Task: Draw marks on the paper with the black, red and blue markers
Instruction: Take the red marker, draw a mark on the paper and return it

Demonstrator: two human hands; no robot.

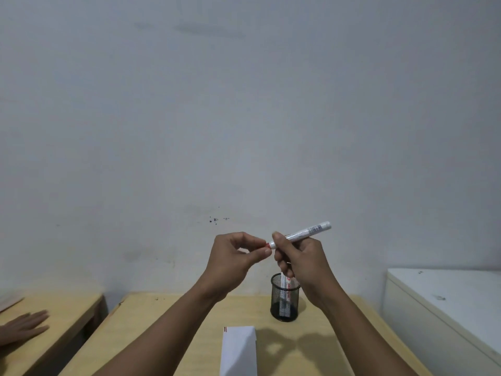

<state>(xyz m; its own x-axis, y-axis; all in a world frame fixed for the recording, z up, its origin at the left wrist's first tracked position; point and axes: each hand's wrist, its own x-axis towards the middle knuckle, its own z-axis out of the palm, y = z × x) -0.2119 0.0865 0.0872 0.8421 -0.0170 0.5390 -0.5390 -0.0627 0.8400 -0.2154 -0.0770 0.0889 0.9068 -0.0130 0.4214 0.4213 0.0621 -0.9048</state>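
My right hand (301,260) grips a white-barrelled marker (306,232), held up in front of the wall with its far end pointing up and right. My left hand (235,256) pinches the marker's red cap end (267,245) between thumb and fingers. Below my hands a black mesh pen cup (284,298) stands on the wooden desk (168,327) with other markers in it. A white sheet of paper (238,351) lies on the desk near the front edge, with small red marks at its far left corner (225,330).
A second wooden table (62,316) stands to the left, with another person's hand (24,325) resting flat on it. A white cabinet (447,308) stands to the right of the desk. A bare grey wall rises behind.
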